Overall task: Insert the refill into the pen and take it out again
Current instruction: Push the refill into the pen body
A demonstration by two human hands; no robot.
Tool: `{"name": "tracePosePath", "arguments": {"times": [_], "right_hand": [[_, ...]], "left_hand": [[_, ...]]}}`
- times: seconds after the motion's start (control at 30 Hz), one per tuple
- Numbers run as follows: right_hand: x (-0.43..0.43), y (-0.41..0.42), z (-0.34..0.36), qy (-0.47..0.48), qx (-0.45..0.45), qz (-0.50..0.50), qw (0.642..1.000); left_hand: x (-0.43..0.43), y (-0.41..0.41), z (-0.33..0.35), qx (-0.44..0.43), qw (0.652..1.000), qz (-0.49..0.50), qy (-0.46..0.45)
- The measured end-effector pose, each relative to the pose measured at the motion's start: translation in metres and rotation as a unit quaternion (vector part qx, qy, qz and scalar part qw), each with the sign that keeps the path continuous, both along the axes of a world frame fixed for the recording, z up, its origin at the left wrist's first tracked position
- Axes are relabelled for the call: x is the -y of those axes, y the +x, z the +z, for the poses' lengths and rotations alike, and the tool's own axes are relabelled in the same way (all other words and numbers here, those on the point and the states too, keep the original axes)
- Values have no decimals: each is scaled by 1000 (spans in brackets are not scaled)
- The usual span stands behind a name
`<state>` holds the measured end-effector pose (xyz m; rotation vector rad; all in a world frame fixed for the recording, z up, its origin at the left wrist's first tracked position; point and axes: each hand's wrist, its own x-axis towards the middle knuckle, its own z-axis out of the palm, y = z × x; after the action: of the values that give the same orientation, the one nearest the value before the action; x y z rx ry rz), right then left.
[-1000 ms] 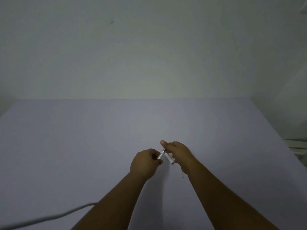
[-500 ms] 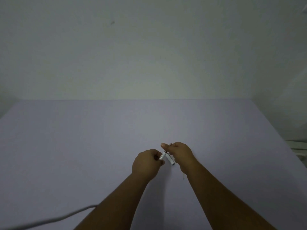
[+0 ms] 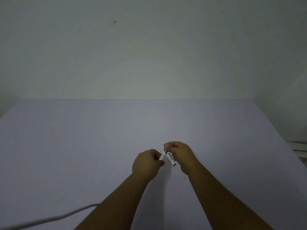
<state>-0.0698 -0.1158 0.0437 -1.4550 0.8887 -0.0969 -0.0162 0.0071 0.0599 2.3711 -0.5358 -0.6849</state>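
My left hand (image 3: 146, 163) is closed around a white pen barrel (image 3: 162, 156) that points up and to the right. Close beside it, my right hand (image 3: 181, 155) pinches a small tip piece at the barrel's upper end and also holds a second white tube (image 3: 171, 160) that slants down from its palm. Whether that tube is the cap or another pen part I cannot tell. The refill itself is too thin and dim to make out. Both hands hover just above the lavender table (image 3: 83, 146).
A pale cable (image 3: 49, 219) runs across the table's near left corner. A plain wall (image 3: 149, 47) rises behind the table. At the right edge, past the table, sits a pale object (image 3: 299, 150).
Both hands have stayed almost in place, shifting slightly downward in view. The grip on the white pen parts looks the same.
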Motion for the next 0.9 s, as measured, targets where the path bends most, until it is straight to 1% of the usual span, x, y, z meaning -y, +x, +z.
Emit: {"name": "tracePosePath", "arguments": {"times": [0.1, 0.13, 0.2, 0.27, 0.37, 0.43, 0.5, 0.6, 0.9], "right_hand": [[-2, 2, 2, -28, -51, -9, 998], [-3, 2, 2, -19, -51, -6, 998], [-2, 1, 3, 16, -21, -2, 1000], [-3, 0, 3, 20, -3, -3, 1000], [-4, 3, 2, -14, -38, -27, 999], [-6, 4, 4, 8, -50, -20, 999], [-5, 1, 5, 44, -34, -6, 998], [-3, -1, 3, 25, -11, -10, 1000], [-7, 3, -1, 16, -42, -42, 998]], "left_hand": [[0, -2, -1, 3, 1000, -2, -3], [0, -2, -1, 3, 1000, -1, -2], [-1, -1, 0, -1, 1000, 6, -1], [-1, 0, 0, 0, 1000, 9, -1], [-1, -2, 1, 3, 1000, 6, -2], [-1, -2, 0, -3, 1000, 11, -9], [-2, -2, 1, -7, 1000, 17, -9], [-3, -1, -1, -4, 1000, 17, 1], [-3, -3, -4, -11, 1000, 21, -3]]}}
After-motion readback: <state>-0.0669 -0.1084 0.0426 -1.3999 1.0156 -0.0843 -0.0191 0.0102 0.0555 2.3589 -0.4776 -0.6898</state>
